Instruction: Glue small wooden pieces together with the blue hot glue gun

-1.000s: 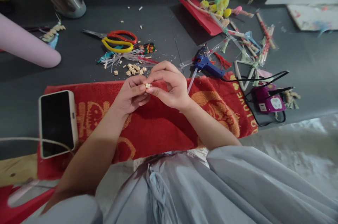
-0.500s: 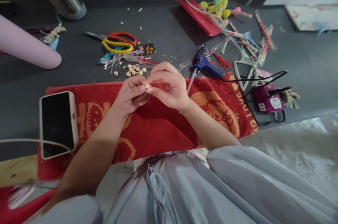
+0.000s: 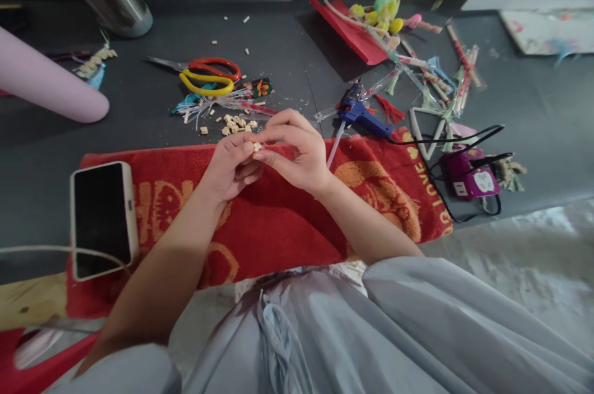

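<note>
Both the left hand (image 3: 232,165) and right hand (image 3: 297,153) pinch one small bead (image 3: 257,146) (more loose beads (image 3: 234,124) wait just beyond), so much seems undone.

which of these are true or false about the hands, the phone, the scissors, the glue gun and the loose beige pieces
1. Both hands pinch one small beige piece between their fingertips. True: the left hand and right hand meet on it above the red towel.
2. The phone lies by the right hand with its screen lit. False: it lies at the towel's left end, screen dark.
3. The scissors rest on the dark surface beyond the hands. True.
4. The right hand holds the blue glue gun. False: the glue gun lies on the surface, untouched, to the right of the hands.
5. A little heap of beige pieces lies just beyond the towel's far edge. True.
</note>
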A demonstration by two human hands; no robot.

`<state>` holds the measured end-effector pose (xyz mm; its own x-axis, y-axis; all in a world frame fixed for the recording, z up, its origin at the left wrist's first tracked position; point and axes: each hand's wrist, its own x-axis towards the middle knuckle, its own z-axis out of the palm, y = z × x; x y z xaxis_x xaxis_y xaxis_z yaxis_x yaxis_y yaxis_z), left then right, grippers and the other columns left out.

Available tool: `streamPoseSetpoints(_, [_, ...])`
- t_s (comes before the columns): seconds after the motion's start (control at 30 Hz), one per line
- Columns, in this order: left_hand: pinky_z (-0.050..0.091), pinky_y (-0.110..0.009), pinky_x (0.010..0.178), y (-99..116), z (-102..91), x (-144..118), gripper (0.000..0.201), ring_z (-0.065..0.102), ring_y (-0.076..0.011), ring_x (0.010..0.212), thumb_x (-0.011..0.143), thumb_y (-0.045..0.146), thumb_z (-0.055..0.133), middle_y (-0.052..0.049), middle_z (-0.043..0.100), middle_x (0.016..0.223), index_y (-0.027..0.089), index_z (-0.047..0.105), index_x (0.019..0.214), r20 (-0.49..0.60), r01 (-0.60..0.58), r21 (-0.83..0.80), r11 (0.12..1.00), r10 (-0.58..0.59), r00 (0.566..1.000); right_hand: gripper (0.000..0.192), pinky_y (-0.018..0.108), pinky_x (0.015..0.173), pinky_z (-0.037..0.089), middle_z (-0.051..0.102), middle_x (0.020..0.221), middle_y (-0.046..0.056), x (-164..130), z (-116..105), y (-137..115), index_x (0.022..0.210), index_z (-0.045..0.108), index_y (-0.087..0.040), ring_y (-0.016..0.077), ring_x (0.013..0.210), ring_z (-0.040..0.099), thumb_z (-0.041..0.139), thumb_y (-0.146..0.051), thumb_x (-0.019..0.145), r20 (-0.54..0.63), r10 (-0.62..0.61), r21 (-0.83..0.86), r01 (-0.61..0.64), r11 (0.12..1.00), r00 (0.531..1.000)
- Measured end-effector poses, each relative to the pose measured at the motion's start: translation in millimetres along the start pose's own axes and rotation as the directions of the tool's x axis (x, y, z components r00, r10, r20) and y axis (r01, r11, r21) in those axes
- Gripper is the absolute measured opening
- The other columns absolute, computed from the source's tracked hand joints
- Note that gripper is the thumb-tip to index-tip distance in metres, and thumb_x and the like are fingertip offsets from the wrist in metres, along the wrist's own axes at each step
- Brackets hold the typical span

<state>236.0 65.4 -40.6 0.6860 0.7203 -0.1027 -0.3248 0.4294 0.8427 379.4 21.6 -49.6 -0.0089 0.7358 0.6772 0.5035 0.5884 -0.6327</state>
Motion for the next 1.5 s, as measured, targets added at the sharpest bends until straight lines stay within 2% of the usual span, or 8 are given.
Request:
streamPoseSetpoints(0.17, [0.024,-0.015,0.032,1,2.1,0,0.031,0.020,0.0001,0.032,0.059,0.042,0.085,0.011,0.035,0.041,0.020,0.071,0.075,-0.050,0.020,-0.025,0.999,-0.021,0.999,0.030,0.034,0.081,0.056,0.061,0.093,0.005,1,-3,2,0.100,0.068,-0.019,0.0141,0.085,0.060,0.059,-0.046,0.090,-0.012,0.040,0.002,-0.040,0.999,0.999])
streamPoseSetpoints(0.27, [0.029,-0.014,0.033,1,1.8,2,0.032,0.022,-0.0004,0.032,0.058,0.039,0.086,0.012,0.028,0.039,0.017,0.070,0.074,-0.092,0.062,-0.037,0.997,-0.065,0.994,0.029,0.035,0.082,0.056,0.061,0.094,0.005,2,-6,7,0.098,0.068,-0.020,0.0148,0.086,0.060,0.058,-0.046,0.091,0.015,0.056,-0.052,-0.055,0.997,0.998])
streamPoseSetpoints(0.53, [0.026,-0.014,0.032,1,2.9,6,0.035,0.026,-0.0011,0.033,0.056,0.035,0.087,0.012,0.035,0.041,0.017,0.063,0.073,-0.219,0.104,-0.037,0.994,-0.110,0.970,0.027,0.043,0.089,0.052,0.059,0.095,0.007,6,-17,14,0.098,0.066,-0.022,0.0197,0.094,0.058,0.053,-0.045,0.093,0.103,0.025,-0.261,0.003,0.965,0.994])
streamPoseSetpoints(0.93, [0.025,-0.014,0.032,2,2.0,5,0.026,0.026,-0.0004,0.032,0.061,0.030,0.084,0.011,0.035,0.040,0.016,0.063,0.069,-0.219,0.137,0.006,0.991,-0.132,0.967,0.026,0.045,0.091,0.049,0.058,0.096,0.008,3,-13,17,0.097,0.064,-0.022,0.0210,0.095,0.056,0.049,-0.043,0.095,0.120,0.022,-0.307,0.016,0.952,0.992])
streamPoseSetpoints(1.13, [0.025,-0.013,0.031,1,1.7,5,0.027,0.026,0.0001,0.032,0.063,0.028,0.084,0.010,0.039,0.043,0.015,0.060,0.068,-0.221,0.143,-0.015,0.990,-0.143,0.965,0.027,0.047,0.094,0.047,0.059,0.100,0.008,4,-15,16,0.099,0.065,-0.022,0.0225,0.099,0.055,0.050,-0.044,0.094,0.165,0.067,-0.307,-0.014,0.952,0.984])
streamPoseSetpoints(1.27, [0.024,-0.012,0.031,2,1.6,7,0.024,0.025,-0.0007,0.034,0.071,0.022,0.078,0.011,0.033,0.042,0.016,0.055,0.067,-0.271,0.124,-0.066,0.990,-0.138,0.953,0.027,0.046,0.097,0.046,0.061,0.105,0.010,10,-25,13,0.104,0.064,-0.021,0.0234,0.103,0.055,0.048,-0.041,0.095,0.195,0.148,-0.337,-0.075,0.938,0.970])
streamPoseSetpoints(1.4, [0.023,-0.011,0.031,5,2.0,10,0.029,0.025,-0.0013,0.035,0.079,0.018,0.071,0.011,0.031,0.043,0.018,0.046,0.063,-0.334,0.108,-0.140,0.984,-0.149,0.931,0.028,0.047,0.098,0.045,0.062,0.102,0.010,15,-52,16,0.104,0.063,-0.020,0.0238,0.101,0.057,0.036,-0.028,0.098,0.119,0.375,-0.545,-0.256,0.799,0.919])
streamPoseSetpoints(1.5, [0.022,-0.011,0.031,6,1.7,10,0.030,0.025,-0.0013,0.035,0.083,0.016,0.067,0.010,0.031,0.043,0.018,0.044,0.064,-0.353,0.120,-0.165,0.979,-0.172,0.920,0.026,0.054,0.098,0.042,0.062,0.105,0.015,15,-79,19,0.103,0.064,-0.015,0.0303,0.109,0.055,0.041,-0.019,0.093,-0.032,0.535,-0.759,-0.369,0.537,0.844])
